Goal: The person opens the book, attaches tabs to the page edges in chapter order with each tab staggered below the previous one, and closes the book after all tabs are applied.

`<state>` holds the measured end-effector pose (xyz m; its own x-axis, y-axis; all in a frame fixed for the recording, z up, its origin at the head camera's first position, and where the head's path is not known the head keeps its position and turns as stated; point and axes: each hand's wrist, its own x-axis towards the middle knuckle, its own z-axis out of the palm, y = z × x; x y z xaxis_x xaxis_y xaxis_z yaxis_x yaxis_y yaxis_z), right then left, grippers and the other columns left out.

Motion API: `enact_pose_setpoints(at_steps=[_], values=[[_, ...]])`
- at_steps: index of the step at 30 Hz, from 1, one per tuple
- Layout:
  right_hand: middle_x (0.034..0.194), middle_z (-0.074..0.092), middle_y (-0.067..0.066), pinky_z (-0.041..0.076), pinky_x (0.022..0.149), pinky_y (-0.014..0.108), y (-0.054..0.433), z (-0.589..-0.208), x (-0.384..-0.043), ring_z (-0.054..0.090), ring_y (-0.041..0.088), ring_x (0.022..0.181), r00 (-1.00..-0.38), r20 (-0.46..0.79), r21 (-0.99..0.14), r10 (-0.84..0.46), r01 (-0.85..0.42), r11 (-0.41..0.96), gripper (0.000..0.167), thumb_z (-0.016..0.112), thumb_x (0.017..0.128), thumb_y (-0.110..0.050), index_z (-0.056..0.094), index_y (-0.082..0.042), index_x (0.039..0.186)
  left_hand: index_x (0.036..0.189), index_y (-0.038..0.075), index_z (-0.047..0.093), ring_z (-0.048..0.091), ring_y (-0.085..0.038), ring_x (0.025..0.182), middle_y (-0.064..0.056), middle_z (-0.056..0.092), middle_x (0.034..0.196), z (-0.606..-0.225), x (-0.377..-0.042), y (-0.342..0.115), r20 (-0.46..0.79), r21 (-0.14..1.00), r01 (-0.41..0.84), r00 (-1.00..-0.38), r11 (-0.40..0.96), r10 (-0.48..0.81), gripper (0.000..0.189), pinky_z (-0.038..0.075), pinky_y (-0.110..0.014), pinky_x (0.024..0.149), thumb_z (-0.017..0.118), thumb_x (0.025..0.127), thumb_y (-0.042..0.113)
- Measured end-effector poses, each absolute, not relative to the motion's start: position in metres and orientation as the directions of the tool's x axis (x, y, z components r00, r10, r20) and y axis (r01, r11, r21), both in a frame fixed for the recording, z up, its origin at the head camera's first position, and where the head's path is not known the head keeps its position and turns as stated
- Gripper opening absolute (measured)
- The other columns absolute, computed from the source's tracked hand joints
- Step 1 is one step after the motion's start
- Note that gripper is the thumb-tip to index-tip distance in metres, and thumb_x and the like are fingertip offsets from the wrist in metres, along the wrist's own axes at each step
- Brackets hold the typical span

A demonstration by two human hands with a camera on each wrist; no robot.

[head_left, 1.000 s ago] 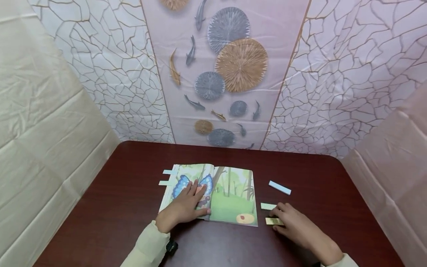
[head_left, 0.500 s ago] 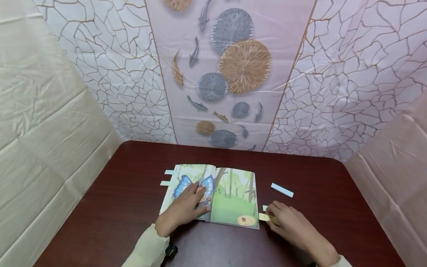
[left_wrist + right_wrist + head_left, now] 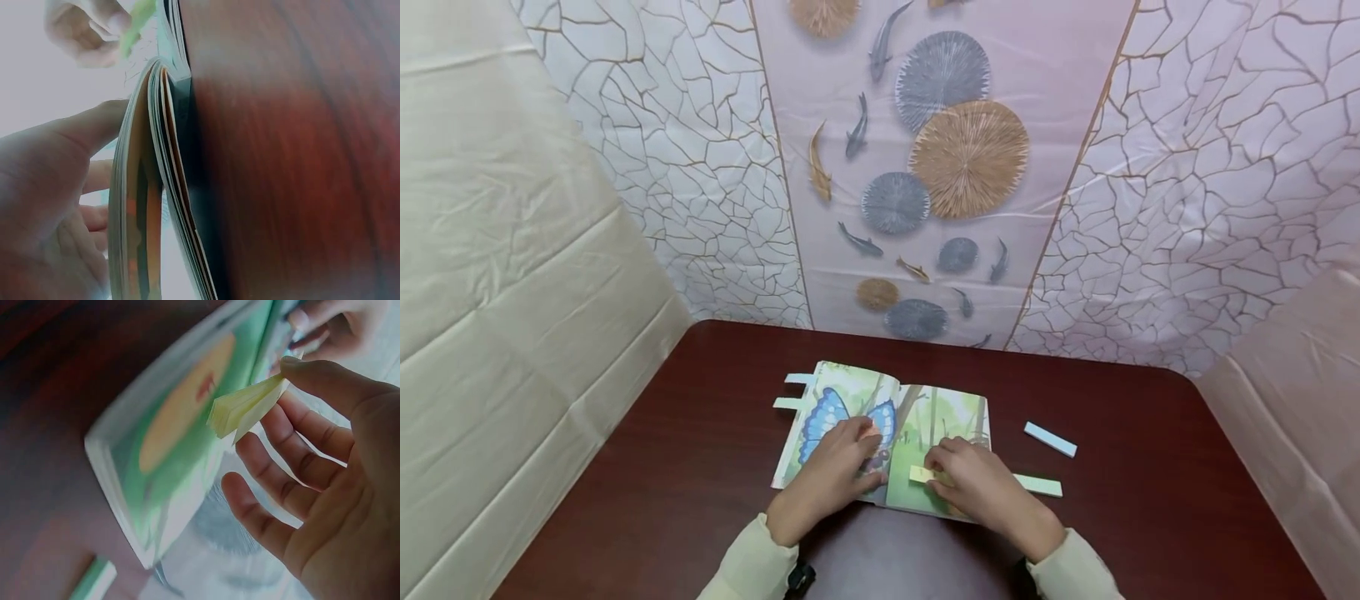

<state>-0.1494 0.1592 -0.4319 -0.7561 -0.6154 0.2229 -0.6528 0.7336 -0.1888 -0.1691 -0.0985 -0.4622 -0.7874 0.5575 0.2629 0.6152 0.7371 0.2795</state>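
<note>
An open picture book lies on the table, a blue butterfly on its left page and a green forest on its right. My left hand rests on the left page, with the thumb near the fold; the left wrist view shows the layered page edges beside that thumb. Over the right page, my right hand pinches a pad of yellow sticky notes between thumb and fingers. In the right wrist view the pad's slips fan slightly apart, held off the page.
To the book's right lie a pale green sticky-note pad and, farther back, a light blue one. Two light blue sticky tabs stick out past the book's left edge. A patterned cloth hangs behind the dark red table.
My right hand has carried the yellow pad left from the table to above the right page, uncovering the green pad. My left hand stays on the left page. The head view has shifted slightly.
</note>
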Motion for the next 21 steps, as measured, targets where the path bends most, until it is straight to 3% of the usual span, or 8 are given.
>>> enact_pose_setpoints(at_steps=[3,8,15,21], values=[[0.088,0.067,-0.006,0.054,0.067,0.031,0.153,-0.440,-0.153,0.063,0.013,0.080,-0.761,0.209,-0.218,-0.614,-0.649,0.729,0.015,0.087,0.087,-0.017,0.074,-0.014,0.092,0.112,0.011,0.075,0.062,-0.027,0.112,-0.013,0.064,0.131,-0.462,-0.170,-0.095,0.272,0.258,0.635,-0.771,0.728,0.576,0.031,0.052,-0.045,0.093,0.086,0.091,0.033],[0.087,0.067,-0.006,0.053,0.066,0.030,0.148,-0.451,-0.155,0.061,0.014,0.079,-0.781,0.179,-0.236,-0.598,-0.624,0.745,0.015,0.088,0.086,-0.018,0.075,-0.014,0.091,0.119,0.013,0.079,0.064,-0.017,0.102,-0.002,0.069,0.119,-0.461,-0.172,-0.087,0.254,0.354,0.634,-0.773,0.688,0.582,0.030,0.053,-0.037,0.086,0.085,0.091,0.023],[0.086,0.067,-0.005,0.052,0.064,0.028,0.146,-0.459,-0.149,0.060,0.013,0.077,-0.778,0.187,-0.215,-0.600,-0.628,0.748,0.017,0.089,0.086,-0.020,0.075,-0.013,0.092,0.092,0.024,0.083,0.062,-0.016,0.093,0.006,0.068,0.096,-0.466,-0.165,-0.065,0.206,0.384,0.491,-0.871,0.782,0.446,0.011,0.047,-0.038,0.075,0.089,0.087,0.031],[0.094,0.066,-0.003,0.054,0.068,0.031,0.149,-0.452,-0.144,0.062,0.016,0.084,-0.793,0.169,-0.223,-0.585,-0.609,0.761,0.022,0.088,0.088,-0.022,0.077,-0.012,0.103,0.084,0.029,0.082,0.059,-0.019,0.095,0.005,0.067,0.101,-0.464,-0.159,-0.053,0.208,0.330,0.416,-0.907,0.847,0.365,0.013,0.045,-0.040,0.077,0.093,0.082,0.035]])
